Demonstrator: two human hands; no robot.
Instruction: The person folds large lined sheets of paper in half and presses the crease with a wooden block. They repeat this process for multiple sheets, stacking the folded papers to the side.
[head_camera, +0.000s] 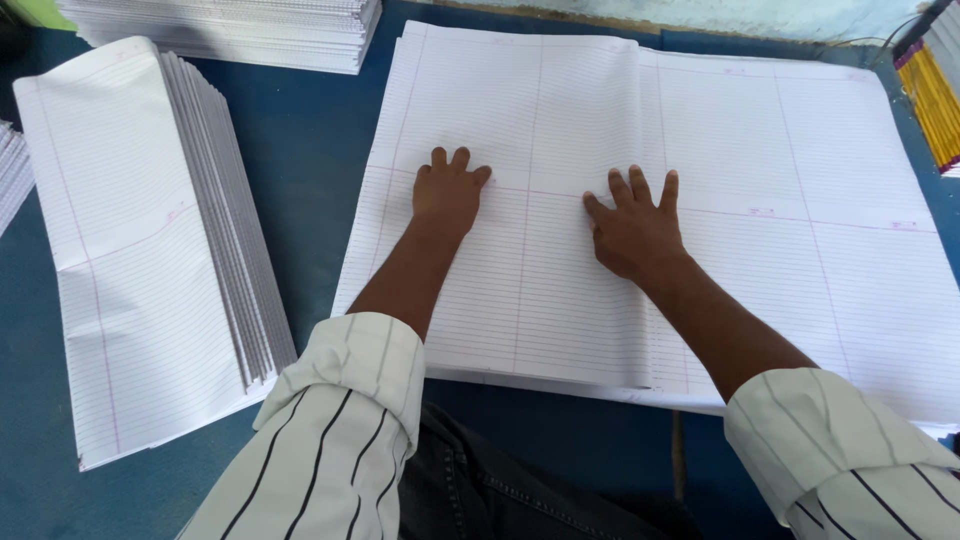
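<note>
The big ruled sheet (560, 200) lies flat on the blue counter (320, 140), its long axis running left to right in front of you. Your left hand (447, 192) and right hand (634, 225) both press flat on it, fingers spread, gripping nothing. The folded stack (130, 250) sits off to your left, nearer your left hand.

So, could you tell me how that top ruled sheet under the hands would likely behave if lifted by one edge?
The top ruled sheet looks thin and wide, so it would probably droop. Both hands, left hand and right hand, lie flat on it; unpressed, it may slide over the sheet stack beneath.
</note>
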